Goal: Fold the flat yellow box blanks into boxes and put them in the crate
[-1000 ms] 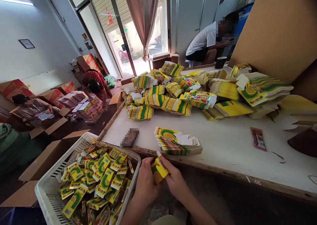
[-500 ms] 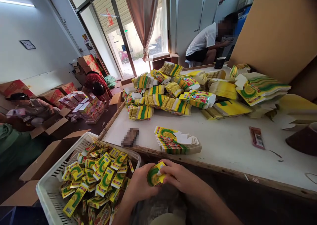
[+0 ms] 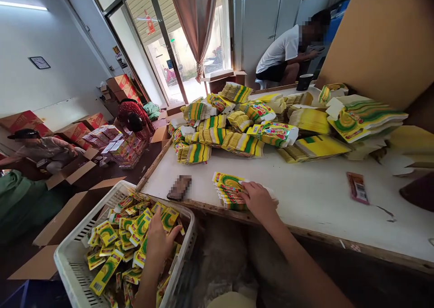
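Observation:
My left hand [image 3: 158, 238] is over the white plastic basket [image 3: 64, 258], its thumb and fingers spread, holding nothing. Beneath it lie many small filled-out yellow and green boxes [image 3: 106, 272], heaped at all angles. On the near edge of the white table, my right hand [image 3: 260, 202] reaches onto a fanned stack of flat yellow cartons [image 3: 225, 188]. Its fingers are bent over the upper cartons and appear to grip one; the thumb is largely hidden. The hand covers the stack's right part.
Bundles of flat cartons [image 3: 213, 136] pile up at the table's back. A phone-like blurred object [image 3: 179, 187] and a small brown packet [image 3: 357, 188] lie on the table [image 3: 305, 190]. Open cardboard boxes [image 3: 68, 217] stand left. Three other people work or sit farther off.
The small box that both hands held is out of them. My left hand has moved left over the basket and opened; my right hand has moved up onto the carton stack.

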Available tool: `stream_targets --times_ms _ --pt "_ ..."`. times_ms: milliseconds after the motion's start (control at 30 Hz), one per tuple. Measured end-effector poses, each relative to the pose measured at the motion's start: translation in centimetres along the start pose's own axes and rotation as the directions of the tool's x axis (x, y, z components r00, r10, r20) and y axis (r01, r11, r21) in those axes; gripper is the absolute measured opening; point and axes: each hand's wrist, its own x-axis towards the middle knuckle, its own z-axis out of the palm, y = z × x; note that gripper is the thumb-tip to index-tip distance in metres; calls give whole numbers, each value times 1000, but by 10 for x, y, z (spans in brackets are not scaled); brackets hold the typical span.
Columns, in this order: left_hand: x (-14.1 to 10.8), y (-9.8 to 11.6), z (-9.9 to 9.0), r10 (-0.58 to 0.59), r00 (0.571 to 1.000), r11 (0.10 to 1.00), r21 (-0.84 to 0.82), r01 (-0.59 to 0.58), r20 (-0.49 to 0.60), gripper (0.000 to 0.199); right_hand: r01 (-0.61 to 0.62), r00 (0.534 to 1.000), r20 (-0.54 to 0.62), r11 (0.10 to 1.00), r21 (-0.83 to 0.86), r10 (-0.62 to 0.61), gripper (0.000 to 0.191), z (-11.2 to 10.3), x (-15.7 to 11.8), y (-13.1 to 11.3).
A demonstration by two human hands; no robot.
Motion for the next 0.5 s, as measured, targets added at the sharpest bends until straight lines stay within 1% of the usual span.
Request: stream_targets --times_ms 67,167,233,300,333,367,400,433,467,500 --pt "-4 8 4 59 995 992 -118 -49 81 71 25 999 42 998 -61 -23 23 0 4 1" --pt "-14 34 12 122 958 958 -282 -45 261 64 23 999 26 997 -72 -21 23 -3 4 -5" --pt "-21 53 17 152 914 922 -386 6 377 62 -10 1000 -14 1000 1 10 23 -8 1 -13" --pt "-25 70 25 185 866 845 -525 101 464 68 -42 998 -43 985 165 50 21 -12 -7 -24" --pt "-27 78 30 203 852 773 -613 163 483 75 -49 998 -34 963 267 60 19 -14 -13 -32" --pt "-28 85 36 215 853 670 -707 226 476 82 -48 999 -3 928 370 53 17 -14 -20 -41" --pt "-28 93 41 207 871 538 -795 279 446 85 -46 999 47 884 466 27 15 -13 -29 -51" --pt "-27 100 46 174 898 391 -865 315 405 84 -45 994 106 834 550 -17 13 -12 -38 -61" --pt "-25 107 50 121 919 251 -907 337 375 78 -56 983 169 784 619 -64 13 -10 -47 -71" --pt "-22 113 53 54 934 143 -928 344 354 70 -89 970 224 733 675 -89 15 -7 -56 -81"
